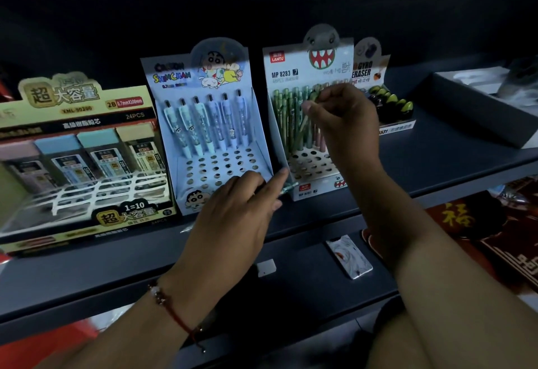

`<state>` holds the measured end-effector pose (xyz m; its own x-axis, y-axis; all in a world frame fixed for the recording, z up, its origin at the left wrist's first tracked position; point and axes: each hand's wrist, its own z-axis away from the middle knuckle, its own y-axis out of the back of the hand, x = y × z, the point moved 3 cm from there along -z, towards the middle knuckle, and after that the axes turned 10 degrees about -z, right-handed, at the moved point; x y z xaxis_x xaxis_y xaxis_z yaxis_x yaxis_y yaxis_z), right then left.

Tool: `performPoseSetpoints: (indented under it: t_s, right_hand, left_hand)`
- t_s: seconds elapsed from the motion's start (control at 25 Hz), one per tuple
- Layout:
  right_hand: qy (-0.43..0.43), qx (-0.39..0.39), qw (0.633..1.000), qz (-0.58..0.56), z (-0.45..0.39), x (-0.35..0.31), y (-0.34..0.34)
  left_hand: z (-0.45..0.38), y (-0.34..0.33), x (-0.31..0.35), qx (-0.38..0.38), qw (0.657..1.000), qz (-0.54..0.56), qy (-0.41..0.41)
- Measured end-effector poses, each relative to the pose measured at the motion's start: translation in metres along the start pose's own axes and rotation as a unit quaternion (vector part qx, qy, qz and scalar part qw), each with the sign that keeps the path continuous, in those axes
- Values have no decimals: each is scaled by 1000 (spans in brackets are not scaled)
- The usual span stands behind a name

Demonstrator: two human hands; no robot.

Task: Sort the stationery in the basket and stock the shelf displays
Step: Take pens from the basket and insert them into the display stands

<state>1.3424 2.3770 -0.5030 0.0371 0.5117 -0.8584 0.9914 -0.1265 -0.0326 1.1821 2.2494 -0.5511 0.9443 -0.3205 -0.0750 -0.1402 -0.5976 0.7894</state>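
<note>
A green pencil (316, 93) is pinched in the right hand (342, 115), raised over the shark display box (305, 124) on the shelf (436, 164), presumably for seating in a free hole. Several pens (286, 189) are gripped in the curled left hand (233, 208), apparently kept ready beside the cartoon pen box (212, 135). No basket is seen.

You are looking at a dim, underexposed scene — light falls from the front onto the pen boxes (209, 124), the back of the shelf (436, 170) goes black, and edges bend and smear — lettering stays soft.
</note>
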Motion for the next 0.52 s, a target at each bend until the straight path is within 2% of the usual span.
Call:
performPoseSetpoints:
  t_s: [0.36, 0.52]
  right_hand:
    - [34, 0, 999, 40, -1, 3, -3]
    - [-7, -25, 997, 73, 2, 21, -11]
  left_hand:
    - [0, 0, -4, 0, 1000, 2, 11]
    - [2, 1, -4, -7, 1000, 9, 9]
